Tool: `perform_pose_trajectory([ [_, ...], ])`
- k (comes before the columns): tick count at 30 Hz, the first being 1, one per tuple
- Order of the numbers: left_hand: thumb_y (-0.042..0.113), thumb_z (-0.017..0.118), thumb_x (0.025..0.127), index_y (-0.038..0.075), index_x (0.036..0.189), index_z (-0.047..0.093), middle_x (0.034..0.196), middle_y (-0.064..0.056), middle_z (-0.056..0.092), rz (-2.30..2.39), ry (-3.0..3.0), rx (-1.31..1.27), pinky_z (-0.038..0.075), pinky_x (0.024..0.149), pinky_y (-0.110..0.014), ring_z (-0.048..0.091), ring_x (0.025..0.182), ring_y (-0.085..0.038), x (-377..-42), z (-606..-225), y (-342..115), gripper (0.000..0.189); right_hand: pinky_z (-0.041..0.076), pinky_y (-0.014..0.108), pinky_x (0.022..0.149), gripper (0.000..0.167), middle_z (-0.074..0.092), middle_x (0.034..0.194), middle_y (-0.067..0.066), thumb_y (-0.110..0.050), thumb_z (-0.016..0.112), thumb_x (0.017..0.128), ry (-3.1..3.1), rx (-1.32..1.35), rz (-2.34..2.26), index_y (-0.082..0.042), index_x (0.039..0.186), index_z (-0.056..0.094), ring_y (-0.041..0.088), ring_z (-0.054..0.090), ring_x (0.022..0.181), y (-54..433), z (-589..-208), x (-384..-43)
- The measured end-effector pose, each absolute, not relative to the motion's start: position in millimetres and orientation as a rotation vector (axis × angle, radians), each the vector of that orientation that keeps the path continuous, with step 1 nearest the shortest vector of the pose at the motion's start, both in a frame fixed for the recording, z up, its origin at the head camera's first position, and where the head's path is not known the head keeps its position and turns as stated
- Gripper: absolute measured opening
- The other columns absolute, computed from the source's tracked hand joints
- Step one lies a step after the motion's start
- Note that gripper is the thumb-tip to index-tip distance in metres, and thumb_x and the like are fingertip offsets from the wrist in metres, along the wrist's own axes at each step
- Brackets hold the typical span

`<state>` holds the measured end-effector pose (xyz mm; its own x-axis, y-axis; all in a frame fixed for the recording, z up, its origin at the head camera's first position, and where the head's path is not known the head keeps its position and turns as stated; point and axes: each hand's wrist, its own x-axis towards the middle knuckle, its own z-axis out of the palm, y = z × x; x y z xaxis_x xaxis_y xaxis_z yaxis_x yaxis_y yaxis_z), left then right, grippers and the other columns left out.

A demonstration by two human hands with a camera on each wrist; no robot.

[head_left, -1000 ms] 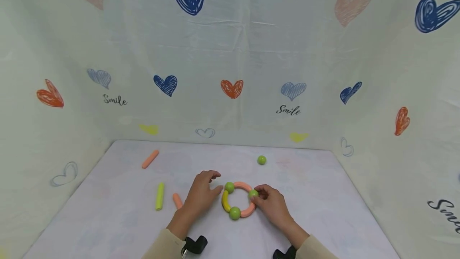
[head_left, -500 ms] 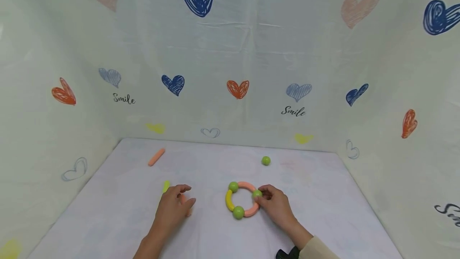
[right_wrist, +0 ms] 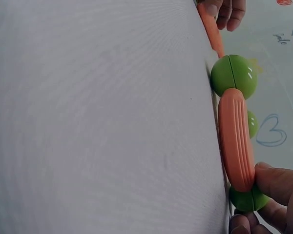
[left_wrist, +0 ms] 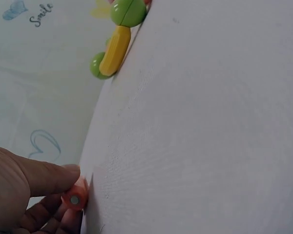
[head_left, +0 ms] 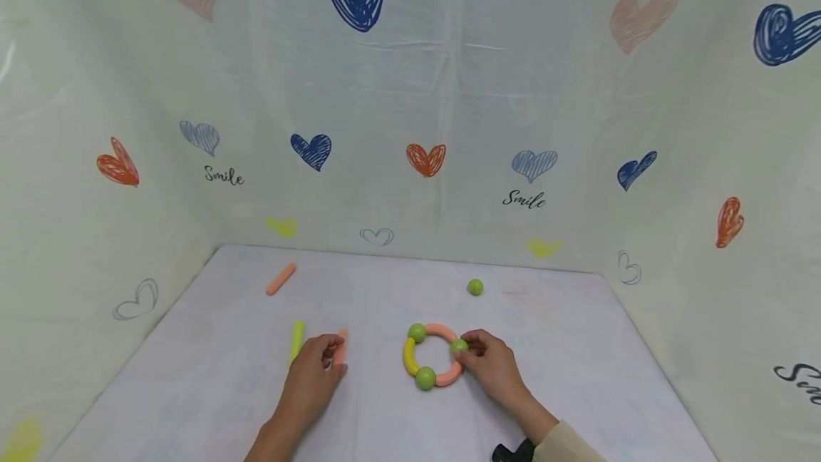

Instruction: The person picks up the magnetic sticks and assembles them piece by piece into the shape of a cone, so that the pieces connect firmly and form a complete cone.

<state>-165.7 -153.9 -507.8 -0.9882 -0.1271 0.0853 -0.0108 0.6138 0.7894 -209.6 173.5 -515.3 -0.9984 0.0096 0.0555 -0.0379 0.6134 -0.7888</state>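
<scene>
My left hand (head_left: 306, 380) pinches a straight orange stick (head_left: 341, 348) between thumb and fingers, low over the table. In the left wrist view a small round grey spot shows on the end of that stick (left_wrist: 75, 199). To its right lies a ring built of curved sticks and green balls: a yellow curved stick (head_left: 408, 356), an orange curved stick (right_wrist: 236, 139) at the near right and another (head_left: 441, 331) at the far side. My right hand (head_left: 492, 369) holds the ring's right-hand green ball (head_left: 458, 346) with thumb and fingers, partly covering it.
Just left of my left hand lies a straight yellow-green stick (head_left: 297, 339), partly hidden. Another orange stick (head_left: 281, 279) is at the back left, and a loose green ball (head_left: 475, 286) at the back right. A heart-printed curtain (head_left: 410, 105) walls the white table (head_left: 545, 334).
My left hand has moved left from beside the ring to the orange stick and taken hold of it; the stick now stands more lengthwise. My right hand stays on the green ball.
</scene>
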Motion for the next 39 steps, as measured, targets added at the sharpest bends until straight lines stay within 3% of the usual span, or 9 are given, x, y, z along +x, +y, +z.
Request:
perform_pose_trajectory([
  [5,-0.001,0.070,0.095,0.008,0.125,0.069,0.113,-0.003,0.073,-1.325,-2.720,0.096,0.058,0.087,-0.037,0.068,0.104,-0.019,-179.4,-508.7,-148.7,0.032,0.056,0.024,0.073,0.027,0.075,0.100,0.001,-0.015,0.084,0.089,-2.774,0.021,1.353,-0.007,0.113,0.074,0.012,0.068,0.092,173.4,-516.4,-210.0],
  [11,0.001,0.071,0.097,0.011,0.127,0.070,0.115,-0.001,0.076,-1.225,-2.763,0.008,0.060,0.090,-0.041,0.071,0.111,-0.022,-197.7,-508.8,-139.9,0.031,0.056,0.025,0.073,0.027,0.075,0.099,0.002,-0.015,0.083,0.090,-2.775,0.024,1.354,-0.006,0.114,0.074,0.013,0.068,0.091,174.2,-517.6,-210.6],
  [20,0.002,0.082,0.087,0.004,0.122,0.076,0.120,-0.013,0.075,-1.041,-2.804,-0.078,0.055,0.100,-0.052,0.069,0.117,-0.035,-205.3,-506.6,-142.1,0.035,0.056,0.027,0.072,0.031,0.075,0.101,0.001,-0.017,0.083,0.090,-2.809,0.016,1.353,-0.005,0.117,0.073,0.012,0.066,0.090,171.8,-517.7,-211.0],
  [34,0.007,0.086,0.085,0.004,0.108,0.081,0.103,-0.007,0.076,-0.965,-2.850,-0.044,0.059,0.091,-0.047,0.070,0.101,-0.027,-212.2,-506.7,-137.3,0.023,0.055,0.027,0.072,0.031,0.075,0.101,0.002,-0.018,0.084,0.089,-2.809,0.020,1.338,-0.006,0.116,0.073,0.013,0.065,0.090,174.5,-520.4,-211.9],
  [39,0.011,0.085,0.088,0.010,0.109,0.082,0.105,-0.004,0.075,-1.005,-2.823,-0.023,0.057,0.094,-0.048,0.069,0.104,-0.026,-214.7,-507.5,-135.2,0.020,0.055,0.027,0.072,0.031,0.075,0.101,0.001,-0.018,0.084,0.089,-2.810,0.031,1.332,-0.006,0.116,0.073,0.013,0.066,0.090,175.2,-519.1,-212.1],
])
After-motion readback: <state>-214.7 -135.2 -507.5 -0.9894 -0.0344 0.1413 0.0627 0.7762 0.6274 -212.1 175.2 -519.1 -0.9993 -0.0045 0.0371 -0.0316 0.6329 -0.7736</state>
